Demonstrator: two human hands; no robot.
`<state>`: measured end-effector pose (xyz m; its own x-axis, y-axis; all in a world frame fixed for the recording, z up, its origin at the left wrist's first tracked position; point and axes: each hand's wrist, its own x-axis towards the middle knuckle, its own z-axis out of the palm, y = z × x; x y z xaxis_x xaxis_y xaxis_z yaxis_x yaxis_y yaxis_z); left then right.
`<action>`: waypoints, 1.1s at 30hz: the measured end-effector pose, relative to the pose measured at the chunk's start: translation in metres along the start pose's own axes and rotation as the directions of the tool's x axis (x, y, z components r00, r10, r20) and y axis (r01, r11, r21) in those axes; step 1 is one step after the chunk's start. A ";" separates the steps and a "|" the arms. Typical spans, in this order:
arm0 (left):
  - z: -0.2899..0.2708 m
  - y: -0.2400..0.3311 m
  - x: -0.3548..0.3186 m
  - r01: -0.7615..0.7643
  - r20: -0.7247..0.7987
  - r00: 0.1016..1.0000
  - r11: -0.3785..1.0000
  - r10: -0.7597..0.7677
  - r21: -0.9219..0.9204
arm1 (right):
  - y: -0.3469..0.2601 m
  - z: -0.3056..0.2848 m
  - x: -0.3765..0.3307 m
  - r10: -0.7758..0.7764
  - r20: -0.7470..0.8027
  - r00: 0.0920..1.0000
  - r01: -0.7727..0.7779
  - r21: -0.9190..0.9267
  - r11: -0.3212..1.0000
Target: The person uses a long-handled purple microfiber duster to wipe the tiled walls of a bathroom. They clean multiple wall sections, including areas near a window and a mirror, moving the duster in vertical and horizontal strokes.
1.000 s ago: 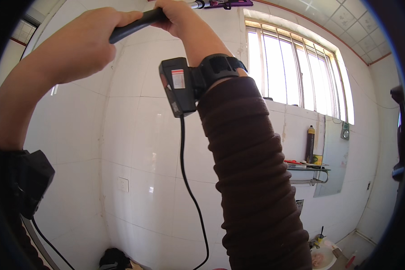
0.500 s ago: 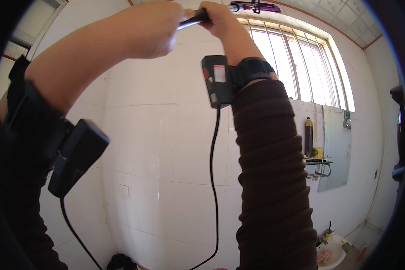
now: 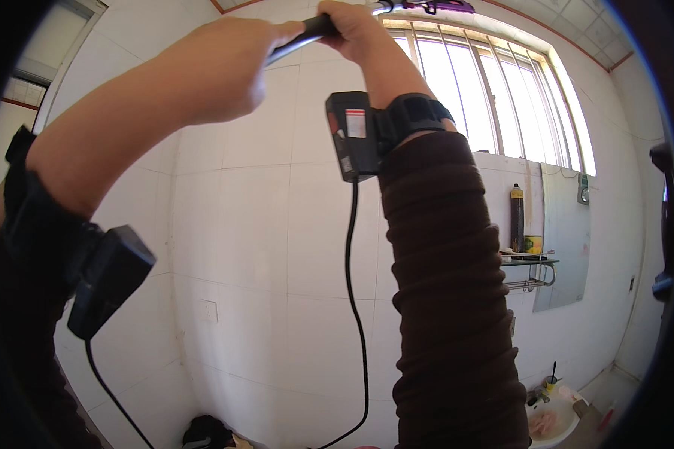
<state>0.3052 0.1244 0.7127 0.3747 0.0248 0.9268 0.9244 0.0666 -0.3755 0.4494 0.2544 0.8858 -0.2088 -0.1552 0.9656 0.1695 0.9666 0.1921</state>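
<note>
Left hand (image 3: 225, 72) and right hand (image 3: 352, 30): each wrapped around one pole (image 3: 296, 46), raised high before white-tiled wall (image 3: 247, 232). Purple flat head (image 3: 451, 7): at pole's far end, near upper edge of barred window (image 3: 505, 105).

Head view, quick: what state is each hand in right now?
Left hand: closed, holding the pole.
Right hand: closed, holding the same pole, nearer its purple head.
</note>
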 end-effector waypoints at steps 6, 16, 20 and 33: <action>-0.022 -0.014 -0.053 0.065 -0.009 0.998 0.998 -0.065 0.013 | -0.045 0.071 -0.026 0.330 0.037 0.943 -0.287 0.590 0.755; -0.035 -0.058 -0.094 0.198 0.136 0.971 0.980 -0.195 -0.007 | -0.091 0.141 -0.057 0.404 0.025 0.914 -0.334 0.609 0.720; -0.027 -0.052 -0.072 0.112 0.040 0.993 0.992 -0.109 -0.063 | -0.092 0.122 -0.059 0.389 0.029 0.921 -0.289 0.719 0.631; -0.022 0.134 0.063 -0.057 -0.056 0.997 0.998 0.055 -0.022 | -0.026 -0.119 -0.059 0.191 0.010 0.982 -0.155 0.628 0.763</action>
<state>0.4543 0.1134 0.7206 0.4287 -0.0277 0.9030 0.9030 0.0436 -0.4274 0.5716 0.2144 0.8448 -0.1825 0.0340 0.9826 -0.4432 0.8893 -0.1130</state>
